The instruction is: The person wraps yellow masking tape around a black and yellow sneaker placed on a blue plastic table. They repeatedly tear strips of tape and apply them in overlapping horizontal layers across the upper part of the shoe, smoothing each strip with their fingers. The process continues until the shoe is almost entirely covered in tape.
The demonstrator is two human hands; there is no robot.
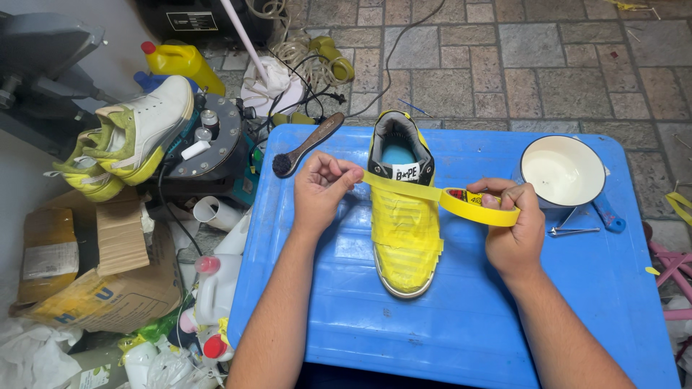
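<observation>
Right now we have a shoe lying in the middle of the blue table, toe toward us, its upper mostly wrapped in yellow tape. Our left hand, just left of the shoe's tongue, is closed in a pinch on the free end of a yellow tape strip, which stretches taut across the shoe just below its collar. Our right hand, just right of the shoe, is curled around the tape roll, thumb on top and fingers wrapped over the ring. A wooden brush lies left of the shoe's heel, at the table's far edge. A white enamel bowl sits well to the right of the shoe, with metal tweezers just in front of it. Off the table, far left of the shoe, a white and green sneaker rests on a round machine.
</observation>
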